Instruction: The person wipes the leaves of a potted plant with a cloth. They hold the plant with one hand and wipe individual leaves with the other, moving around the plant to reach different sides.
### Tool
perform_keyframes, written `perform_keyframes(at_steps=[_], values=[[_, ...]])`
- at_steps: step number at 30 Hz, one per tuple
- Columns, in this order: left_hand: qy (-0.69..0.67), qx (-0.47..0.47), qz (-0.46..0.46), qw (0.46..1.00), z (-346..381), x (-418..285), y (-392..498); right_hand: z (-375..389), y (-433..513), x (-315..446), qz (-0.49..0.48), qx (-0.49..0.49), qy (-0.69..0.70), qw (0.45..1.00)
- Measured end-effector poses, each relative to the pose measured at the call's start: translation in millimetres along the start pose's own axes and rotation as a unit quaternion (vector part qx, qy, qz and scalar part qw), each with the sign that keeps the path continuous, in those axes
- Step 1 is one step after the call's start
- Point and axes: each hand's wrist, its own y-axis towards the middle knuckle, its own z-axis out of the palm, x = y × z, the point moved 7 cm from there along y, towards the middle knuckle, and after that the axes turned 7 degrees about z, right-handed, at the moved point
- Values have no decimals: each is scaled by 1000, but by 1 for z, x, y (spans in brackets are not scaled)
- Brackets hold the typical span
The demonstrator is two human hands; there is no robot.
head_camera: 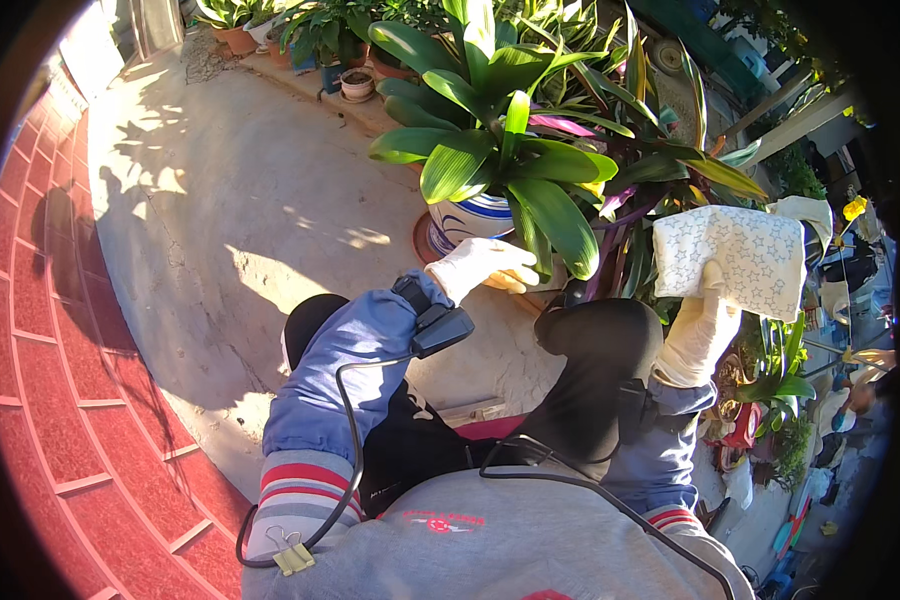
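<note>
My left hand, in a pale glove, is beside a broad-leaved potted plant. Its fingers are partly extended and hold nothing that I can see; the tips are close to a drooping leaf, and I cannot tell whether they touch it. The plant grows in a white-and-blue glazed pot on a brown saucer, partly hidden by leaves and hand. To the right, my gloved right hand grips a folded white cloth printed with stars, held up with the thumb across its near face.
Purple-and-green leafy plants crowd behind the pot. Several small pots, including a pale one, line the far edge of the concrete floor. A red tiled wall curves along the left. Another potted plant stands at right. A black cable runs along my left sleeve.
</note>
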Motion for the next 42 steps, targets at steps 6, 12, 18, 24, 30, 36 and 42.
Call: perform_keyframes(at_steps=[6, 12, 18, 24, 30, 36, 42], values=[[137, -131, 116, 975, -51, -30, -29, 53, -4, -1, 137, 148, 245, 948], [-268, -358, 55, 893, -75, -18, -40, 141, -1, -23, 110, 227, 137, 958], [-70, -459, 54, 884, -83, -43, -62, 220, 0, -49, -6, 285, -105, 953], [-52, -479, 36, 876, -93, -67, -71, 233, 12, -107, -81, 252, -239, 934], [-119, -345, 22, 931, -72, -78, -52, 223, 12, -132, -88, 249, -347, 900], [-135, -304, 59, 941, -70, -78, -40, 229, 9, -137, -91, 286, -359, 884], [-126, -301, 96, 940, -63, -78, -41, 224, 9, -127, -160, 263, -333, 891]])
